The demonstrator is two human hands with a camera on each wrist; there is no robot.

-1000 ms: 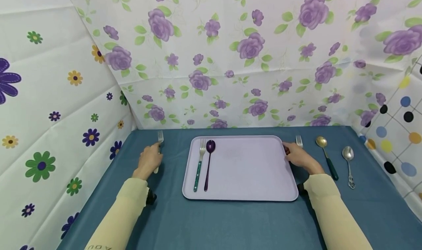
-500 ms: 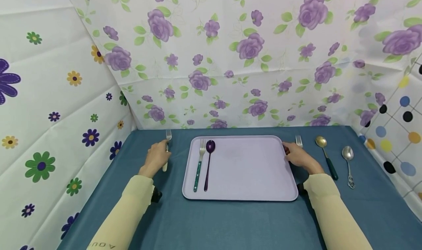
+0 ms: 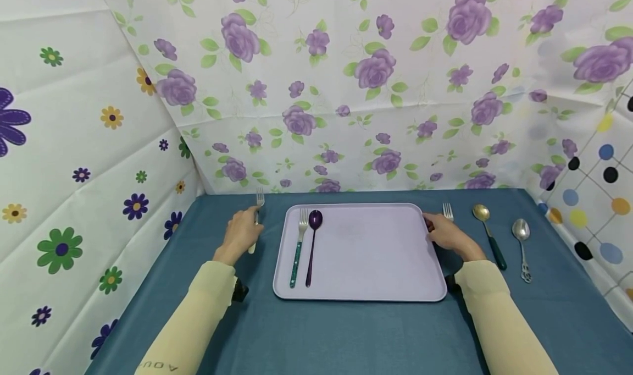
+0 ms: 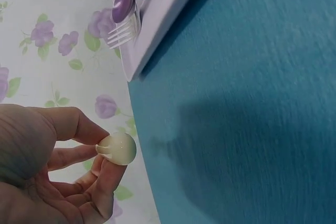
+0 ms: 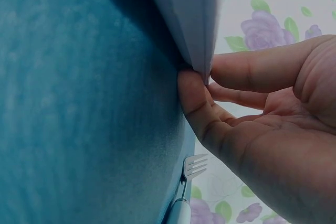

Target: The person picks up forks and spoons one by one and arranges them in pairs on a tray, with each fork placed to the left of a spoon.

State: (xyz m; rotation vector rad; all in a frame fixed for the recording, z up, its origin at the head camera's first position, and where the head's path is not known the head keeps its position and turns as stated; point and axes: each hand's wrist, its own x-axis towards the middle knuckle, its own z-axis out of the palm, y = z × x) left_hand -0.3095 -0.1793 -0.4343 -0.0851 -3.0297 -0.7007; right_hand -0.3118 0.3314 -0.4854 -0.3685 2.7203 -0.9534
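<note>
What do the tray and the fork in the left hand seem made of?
Tray: probably matte plastic, from its even lilac colour and smooth rounded corners. Fork: silvery head, likely metal; cream handle, glossy with bright highlights, perhaps plastic or ceramic.

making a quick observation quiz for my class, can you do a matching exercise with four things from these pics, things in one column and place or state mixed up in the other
Things
1. tray
2. cream-handled fork
3. purple spoon
4. gold-bowled spoon

Place or state
A. green-handled, just left of the silver spoon
B. lying right beside the green-handled fork
C. pinched at its edge by the right hand
D. held in the fingers of the left hand

Right pairs: 1-C, 2-D, 3-B, 4-A
</note>
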